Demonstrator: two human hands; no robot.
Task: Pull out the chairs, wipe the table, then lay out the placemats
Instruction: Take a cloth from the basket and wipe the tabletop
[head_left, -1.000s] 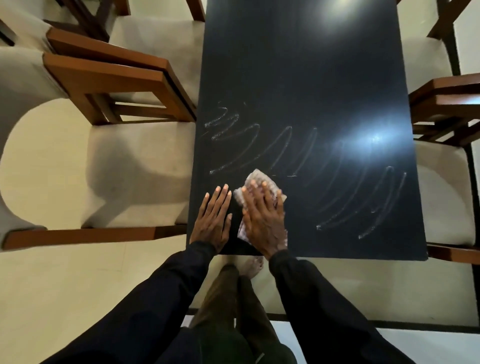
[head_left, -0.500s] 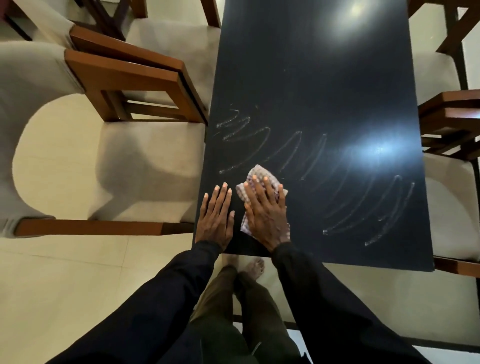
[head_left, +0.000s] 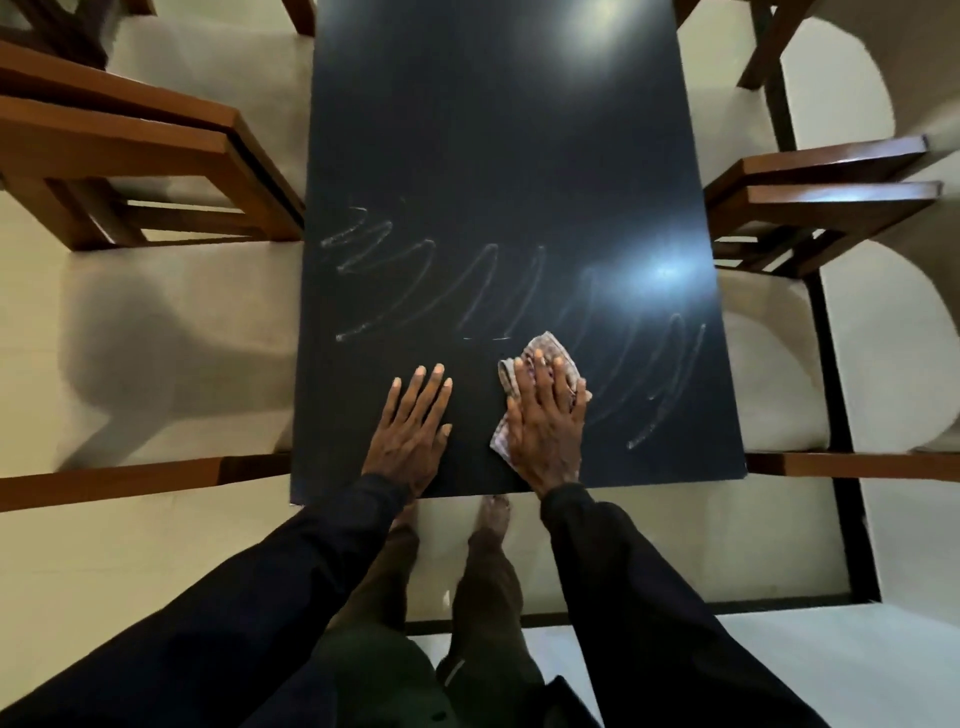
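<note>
A dark rectangular table (head_left: 498, 156) fills the middle of the head view, marked with pale zigzag wipe streaks (head_left: 431, 280) across its near half. My right hand (head_left: 545, 421) lies flat with straight fingers on a small checked cloth (head_left: 543, 351), pressing it to the tabletop near the front edge. My left hand (head_left: 413, 426) rests flat on the bare table just left of it, fingers spread. No placemats are in view.
Wooden chairs with cream seats stand pulled out on both sides: two on the left (head_left: 171, 322) (head_left: 104, 135) and two on the right (head_left: 779, 364) (head_left: 831, 187). My legs and feet (head_left: 488, 519) stand at the table's near edge on a pale tiled floor.
My right hand has slid the cloth to the right along the front of the table, away from my left hand. The view has shifted so the table sits more centred.
</note>
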